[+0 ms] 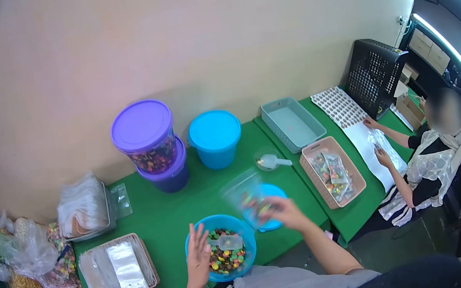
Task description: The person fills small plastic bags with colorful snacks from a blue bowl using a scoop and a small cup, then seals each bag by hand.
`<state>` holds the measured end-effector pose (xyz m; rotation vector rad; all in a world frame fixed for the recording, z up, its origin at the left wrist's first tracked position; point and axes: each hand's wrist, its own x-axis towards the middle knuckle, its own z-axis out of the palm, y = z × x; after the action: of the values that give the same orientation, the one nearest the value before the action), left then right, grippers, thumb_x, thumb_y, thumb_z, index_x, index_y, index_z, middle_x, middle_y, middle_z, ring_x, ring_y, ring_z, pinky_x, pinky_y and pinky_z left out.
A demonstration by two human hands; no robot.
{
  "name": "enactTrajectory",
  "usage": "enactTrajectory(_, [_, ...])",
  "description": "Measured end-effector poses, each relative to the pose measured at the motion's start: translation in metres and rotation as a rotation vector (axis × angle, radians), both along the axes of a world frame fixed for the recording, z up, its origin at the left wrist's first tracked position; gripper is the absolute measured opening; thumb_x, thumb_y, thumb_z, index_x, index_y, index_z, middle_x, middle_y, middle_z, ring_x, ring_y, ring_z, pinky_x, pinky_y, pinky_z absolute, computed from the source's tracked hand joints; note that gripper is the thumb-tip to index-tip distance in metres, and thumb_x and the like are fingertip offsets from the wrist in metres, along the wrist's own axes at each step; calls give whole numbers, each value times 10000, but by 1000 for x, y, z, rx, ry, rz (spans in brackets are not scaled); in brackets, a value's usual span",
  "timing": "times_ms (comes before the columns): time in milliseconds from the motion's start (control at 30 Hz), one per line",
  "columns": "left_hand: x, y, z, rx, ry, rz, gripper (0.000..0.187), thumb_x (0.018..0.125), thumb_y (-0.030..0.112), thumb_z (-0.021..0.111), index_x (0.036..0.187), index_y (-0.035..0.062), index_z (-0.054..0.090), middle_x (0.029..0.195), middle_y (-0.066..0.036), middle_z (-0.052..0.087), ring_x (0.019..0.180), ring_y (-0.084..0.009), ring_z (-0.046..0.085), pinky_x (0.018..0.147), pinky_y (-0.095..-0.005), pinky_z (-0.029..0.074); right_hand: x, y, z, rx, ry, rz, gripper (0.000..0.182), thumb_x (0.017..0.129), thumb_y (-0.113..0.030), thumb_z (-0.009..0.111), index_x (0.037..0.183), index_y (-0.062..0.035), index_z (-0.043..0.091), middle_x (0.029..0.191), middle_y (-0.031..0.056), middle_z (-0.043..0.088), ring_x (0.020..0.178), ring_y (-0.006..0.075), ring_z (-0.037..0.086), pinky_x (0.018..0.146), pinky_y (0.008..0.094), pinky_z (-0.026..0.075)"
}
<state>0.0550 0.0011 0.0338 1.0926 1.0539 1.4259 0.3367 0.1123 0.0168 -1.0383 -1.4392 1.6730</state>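
My right hand [286, 213] grips a clear plastic bag [240, 190] with some colourful candies low in it. The bag is held above a blue lid [268, 226] on the table and is slightly blurred. My left hand [198, 248] is open, fingers spread, at the left rim of a blue bucket [252, 244]. Inside the bucket lie many multicoloured candies [226, 262] and a clear scoop [230, 241]. Behind the lid, another scoop [272, 161] rests on a small clear dish.
Stacked purple tubs [141, 122] and a closed blue tub [216, 140] stand by the wall. A pink basket [355, 190] holds filled bags. Empty bags [126, 265] lie at left. At right, a person [423, 166] handles a sticker sheet [365, 146].
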Motion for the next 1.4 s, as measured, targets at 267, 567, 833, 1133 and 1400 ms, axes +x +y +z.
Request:
enactTrajectory(267, [-150,-25,-84,-396,950,715,657,854,160,653,1429,42,358,1489,-237,307,1395,-405,271,1135,-495,247,192,65,-78,414,-1495,-978,441,843,-174,661,1264,-90,560,1244,194,551,1162,402,505,968,460,413])
enactTrajectory(567, [-185,-70,-136,-645,1421,664,506,834,70,575,1331,49,482,1446,-235,385,1350,-429,338,1100,-477,319,151,88,-119,306,-1458,-827,451,828,-208,633,1234,-25,560,1332,259,466,1283,439,378,1047,568,310])
enactTrajectory(833, [-161,-66,-91,-503,1232,942,292,848,16,504,1097,30,654,1076,-190,659,1033,-339,624,880,-412,487,14,87,-52,719,-954,-649,345,901,-155,571,1218,-18,568,1311,236,480,1288,438,365,1069,516,310])
enactTrajectory(1133, [-118,-20,-34,-33,329,853,105,867,37,671,962,16,630,915,-72,659,832,-181,646,780,-304,510,-111,50,2,373,-283,-53,345,969,-290,536,1207,-49,605,1210,145,577,1098,274,562,969,385,423])
enactTrajectory(1400, [-34,-10,-38,-84,-106,429,191,852,51,715,979,17,577,978,-76,650,909,-153,628,877,-304,495,-154,-13,8,-138,132,206,423,994,-346,520,1297,-51,539,1190,86,599,964,130,587,860,280,463])
